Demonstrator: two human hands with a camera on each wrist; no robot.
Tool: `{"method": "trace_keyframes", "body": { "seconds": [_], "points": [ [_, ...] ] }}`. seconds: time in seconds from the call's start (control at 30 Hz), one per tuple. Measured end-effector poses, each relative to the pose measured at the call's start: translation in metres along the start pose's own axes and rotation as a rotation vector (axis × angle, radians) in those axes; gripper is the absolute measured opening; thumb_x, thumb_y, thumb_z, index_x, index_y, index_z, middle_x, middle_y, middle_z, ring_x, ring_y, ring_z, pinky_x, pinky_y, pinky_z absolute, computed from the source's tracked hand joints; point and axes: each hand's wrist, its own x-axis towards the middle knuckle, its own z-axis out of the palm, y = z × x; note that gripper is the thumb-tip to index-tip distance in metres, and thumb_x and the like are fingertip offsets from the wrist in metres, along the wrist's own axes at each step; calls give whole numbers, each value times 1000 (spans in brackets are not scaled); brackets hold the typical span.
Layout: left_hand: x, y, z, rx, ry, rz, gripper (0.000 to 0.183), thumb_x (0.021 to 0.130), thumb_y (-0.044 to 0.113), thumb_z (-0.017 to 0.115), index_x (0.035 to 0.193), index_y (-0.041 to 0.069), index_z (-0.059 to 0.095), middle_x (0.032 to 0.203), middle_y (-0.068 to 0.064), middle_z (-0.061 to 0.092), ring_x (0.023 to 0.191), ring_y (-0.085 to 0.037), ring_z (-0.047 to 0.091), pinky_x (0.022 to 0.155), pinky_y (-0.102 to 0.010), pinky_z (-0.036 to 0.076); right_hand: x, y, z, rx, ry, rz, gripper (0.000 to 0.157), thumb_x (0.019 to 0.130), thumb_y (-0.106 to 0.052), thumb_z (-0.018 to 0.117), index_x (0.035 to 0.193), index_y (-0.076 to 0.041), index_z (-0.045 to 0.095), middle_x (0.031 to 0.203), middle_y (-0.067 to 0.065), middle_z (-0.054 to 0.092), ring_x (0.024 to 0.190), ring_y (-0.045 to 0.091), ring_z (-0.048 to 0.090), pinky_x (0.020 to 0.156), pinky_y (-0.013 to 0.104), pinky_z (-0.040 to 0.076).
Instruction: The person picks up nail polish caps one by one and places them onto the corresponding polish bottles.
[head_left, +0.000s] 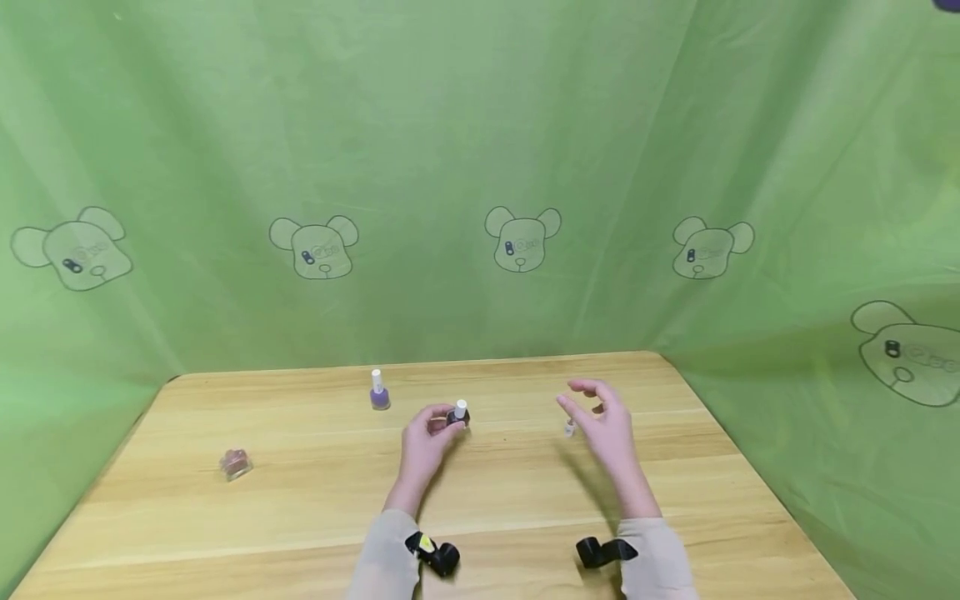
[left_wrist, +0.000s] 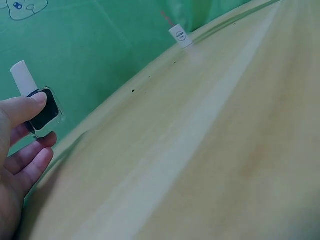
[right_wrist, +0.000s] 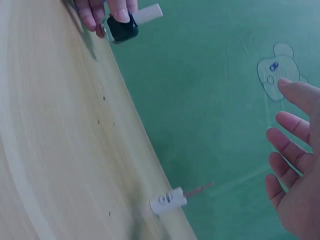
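My left hand (head_left: 423, 448) grips a bottle of dark nail polish (left_wrist: 46, 111) with thumb and fingers. The bottle is upright, its white cap (left_wrist: 23, 77) on top. To the right, a loose white nail polish cap (right_wrist: 168, 201) stands on the table, its thin reddish brush (right_wrist: 198, 189) pointing up. My right hand (head_left: 607, 425) hovers just over that cap, with thumb and fingers spread apart and nothing between them. In the head view this hand partly covers the cap and hides the brush.
A purple nail polish bottle (head_left: 380, 393) with a white cap stands toward the back. Far left on the wooden table (head_left: 315, 517) is a small clear glass bottle (head_left: 236, 463) with pink in it. A green curtain (head_left: 420, 167) hangs round the table's back and sides.
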Motion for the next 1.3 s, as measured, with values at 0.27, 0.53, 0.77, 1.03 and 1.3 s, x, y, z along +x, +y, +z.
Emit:
{"method": "trace_keyframes", "body": {
  "seconds": [0.27,0.53,0.77,1.03,1.3],
  "points": [
    [17,-7,3,1,14,5,33,79,13,79,109,6,68,110,-16,70,91,-22,69,78,-23,59,4,17,-8,-11,-20,38,51,87,-25,74,130,-4,54,130,14,57,118,23,43,92,35,37],
    [29,-8,7,13,9,24,33,80,16,79,111,9,69,112,-13,71,93,-24,71,79,-26,59,6,35,-12,-35,-96,63,62,87,-27,73,138,-1,47,138,19,50,126,32,41,98,48,39],
    [39,-11,11,29,11,26,32,80,16,78,111,12,70,115,-12,71,94,-26,72,83,-31,60,6,54,-10,-42,-206,81,70,87,-27,73,142,0,41,140,25,47,130,41,38,106,60,37],
    [52,-13,14,94,13,51,33,80,18,78,111,10,71,111,-11,73,95,-24,71,87,-34,58,2,63,-8,23,-285,197,75,87,-33,72,147,-6,36,144,22,45,135,38,37,113,59,32],
    [59,-13,17,150,8,51,31,81,17,77,110,7,71,108,-13,73,101,-26,68,95,-40,55,0,71,-5,72,-308,281,76,88,-37,71,148,-8,34,146,20,43,137,39,38,115,58,31]
  ]
}}
